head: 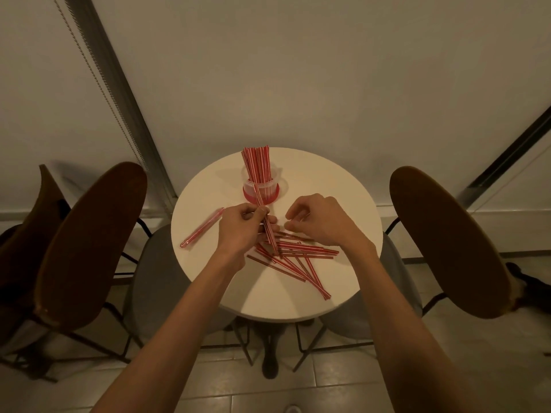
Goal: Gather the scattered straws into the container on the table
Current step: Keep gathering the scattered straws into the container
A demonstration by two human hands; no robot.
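A clear container with a red base [261, 190] stands at the far side of the round white table [343, 281], holding a bundle of upright red-and-white straws [256, 166]. Several loose straws [298, 257] lie fanned across the table's middle. My left hand [241, 231] grips a few straws [269, 231] upright, their lower ends touching the pile. My right hand [322, 222] hovers just right of them, fingers curled and slightly apart, with nothing visibly in it. A separate straw bundle [202, 228] lies at the table's left.
Brown-backed chairs stand to the left [89, 245] and right [447, 239] of the table, grey seats tucked under it. A white wall rises behind. The floor below is tiled.
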